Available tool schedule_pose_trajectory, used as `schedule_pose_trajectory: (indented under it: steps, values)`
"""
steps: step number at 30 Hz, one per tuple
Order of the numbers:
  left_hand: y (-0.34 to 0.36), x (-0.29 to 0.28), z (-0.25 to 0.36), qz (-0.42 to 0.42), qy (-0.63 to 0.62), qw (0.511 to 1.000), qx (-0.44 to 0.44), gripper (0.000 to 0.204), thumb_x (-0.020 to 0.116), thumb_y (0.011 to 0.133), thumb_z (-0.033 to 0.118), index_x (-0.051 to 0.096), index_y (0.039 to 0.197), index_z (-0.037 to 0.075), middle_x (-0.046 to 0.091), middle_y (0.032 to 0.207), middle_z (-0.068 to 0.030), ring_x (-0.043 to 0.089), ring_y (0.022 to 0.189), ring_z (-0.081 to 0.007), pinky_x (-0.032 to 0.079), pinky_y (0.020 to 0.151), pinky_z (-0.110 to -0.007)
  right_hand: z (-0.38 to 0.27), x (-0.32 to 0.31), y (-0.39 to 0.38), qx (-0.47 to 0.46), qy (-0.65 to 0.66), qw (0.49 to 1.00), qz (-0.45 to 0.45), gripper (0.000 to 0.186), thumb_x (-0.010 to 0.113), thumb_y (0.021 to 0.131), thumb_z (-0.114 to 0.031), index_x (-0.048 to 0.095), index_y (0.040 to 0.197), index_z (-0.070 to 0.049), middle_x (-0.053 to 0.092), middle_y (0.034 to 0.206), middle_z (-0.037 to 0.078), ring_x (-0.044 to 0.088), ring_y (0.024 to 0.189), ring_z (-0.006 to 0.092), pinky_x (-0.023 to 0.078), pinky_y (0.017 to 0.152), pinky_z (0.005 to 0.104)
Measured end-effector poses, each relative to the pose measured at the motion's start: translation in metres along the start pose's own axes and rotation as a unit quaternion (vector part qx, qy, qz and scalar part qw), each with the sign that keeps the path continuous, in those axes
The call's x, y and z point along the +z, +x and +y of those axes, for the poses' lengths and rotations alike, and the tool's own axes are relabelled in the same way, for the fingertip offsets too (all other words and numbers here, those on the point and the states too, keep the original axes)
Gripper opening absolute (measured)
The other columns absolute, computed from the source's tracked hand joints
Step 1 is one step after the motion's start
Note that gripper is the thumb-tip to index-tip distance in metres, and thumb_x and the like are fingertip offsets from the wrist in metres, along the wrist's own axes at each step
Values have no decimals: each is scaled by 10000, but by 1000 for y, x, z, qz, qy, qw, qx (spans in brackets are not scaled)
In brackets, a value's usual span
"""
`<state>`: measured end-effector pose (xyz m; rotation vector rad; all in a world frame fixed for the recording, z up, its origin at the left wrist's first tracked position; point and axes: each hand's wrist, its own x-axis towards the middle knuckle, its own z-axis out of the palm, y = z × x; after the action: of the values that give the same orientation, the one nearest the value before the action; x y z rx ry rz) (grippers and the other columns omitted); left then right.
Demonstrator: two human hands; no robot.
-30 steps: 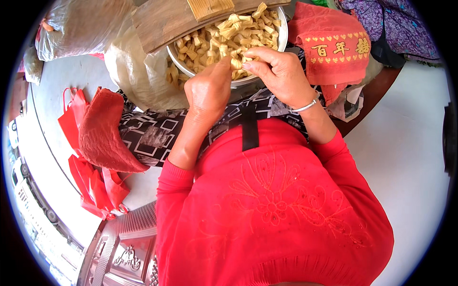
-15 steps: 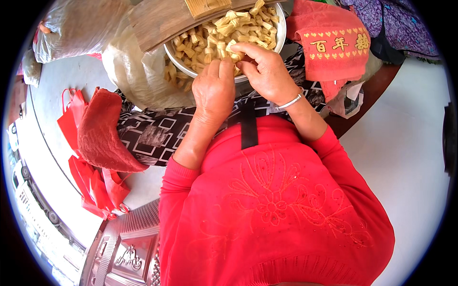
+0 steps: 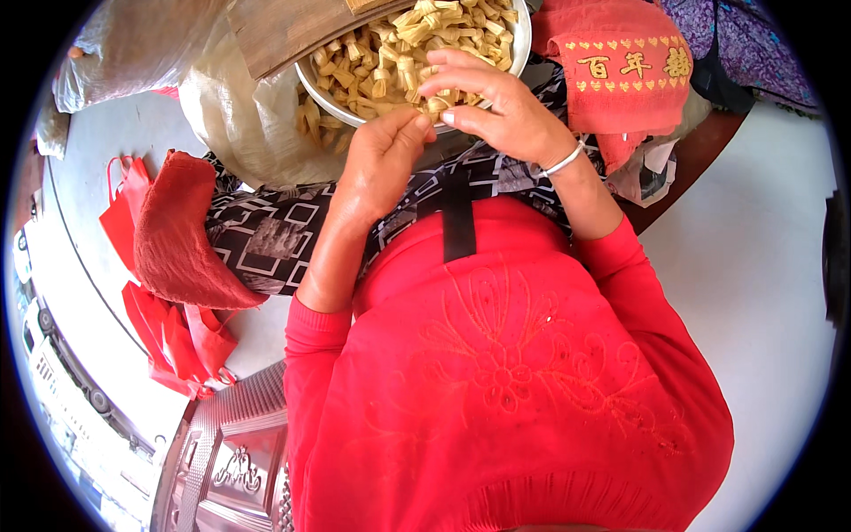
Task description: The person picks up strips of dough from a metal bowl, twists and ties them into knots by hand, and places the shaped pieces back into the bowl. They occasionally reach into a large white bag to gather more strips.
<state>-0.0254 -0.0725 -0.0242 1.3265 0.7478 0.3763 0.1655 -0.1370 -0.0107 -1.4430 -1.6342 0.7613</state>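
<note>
Both hands meet over the near rim of a pale round basin (image 3: 523, 49), around one yellowish strip (image 3: 435, 105) that looks like bean curd skin. My left hand (image 3: 383, 164) is closed, pinching this strip between thumb and bent fingers. My right hand (image 3: 510, 111), with a silver bangle at its wrist, has its fingers spread. Its thumb and a fingertip lie close beside the strip; whether they grip it is unclear. Many knotted yellow pieces (image 3: 355, 75) heap up inside the basin. A brown wooden board (image 3: 284, 40) rests across its left side.
The basin sits by my lap, over black-and-white patterned cloth (image 3: 275, 239). A whitish plastic sack (image 3: 230, 115) with yellow pieces inside is at the left. Red towels lie on both sides, one dark red (image 3: 186, 239), one with gold lettering (image 3: 620, 97). Red bags (image 3: 168, 337) are lower left.
My right hand has opened its fingers and shifted slightly right, away from its pinch. My left hand has turned so its thumb shows. The view has shifted slightly.
</note>
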Motion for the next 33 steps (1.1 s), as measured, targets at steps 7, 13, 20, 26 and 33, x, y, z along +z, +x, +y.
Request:
schedule_pose_trajectory:
  steps: [7, 13, 20, 26, 33]
  values:
    - [22, -14, 13, -59, -61, 991, -103, 277, 530, 974, 285, 630, 853, 57, 400, 587, 71, 306, 513, -31, 215, 465, -204, -10, -9, 20, 159, 163, 968, -107, 200, 632, 868, -66, 649, 1050, 18, 633, 885, -1, 591, 747, 72, 495, 679, 196]
    - [29, -26, 30, -92, -60, 990, -93, 288, 540, 969, 297, 638, 856, 50, 382, 567, 78, 289, 494, -27, 208, 449, -206, -1, -34, 41, 192, 233, 944, -131, 128, 642, 856, -78, 672, 956, -5, 641, 766, 8, 567, 628, 48, 466, 570, 191]
    - [63, -52, 50, 6, -25, 1000, -7, 229, 558, 959, 210, 653, 1065, 31, 548, 709, 48, 392, 549, -10, 284, 482, -159, -6, -43, 87, 196, 221, 955, -34, 132, 548, 943, -74, 646, 1008, -12, 621, 726, 5, 549, 544, 52, 447, 479, 192]
    - [98, -84, 67, 97, -38, 994, 31, 169, 559, 950, 164, 634, 1024, 32, 586, 752, 10, 414, 537, -34, 323, 479, -175, -2, -34, 132, 217, 217, 951, 46, 115, 577, 925, -96, 632, 960, -2, 573, 691, -3, 536, 556, 60, 430, 489, 199]
    - [140, -89, 62, 66, -87, 993, 33, 137, 550, 954, 150, 616, 962, 30, 580, 740, -6, 412, 537, -52, 323, 479, -191, 41, -39, 155, 97, 149, 978, 107, 96, 592, 891, -75, 649, 909, 0, 603, 705, 0, 541, 608, 73, 440, 539, 224]
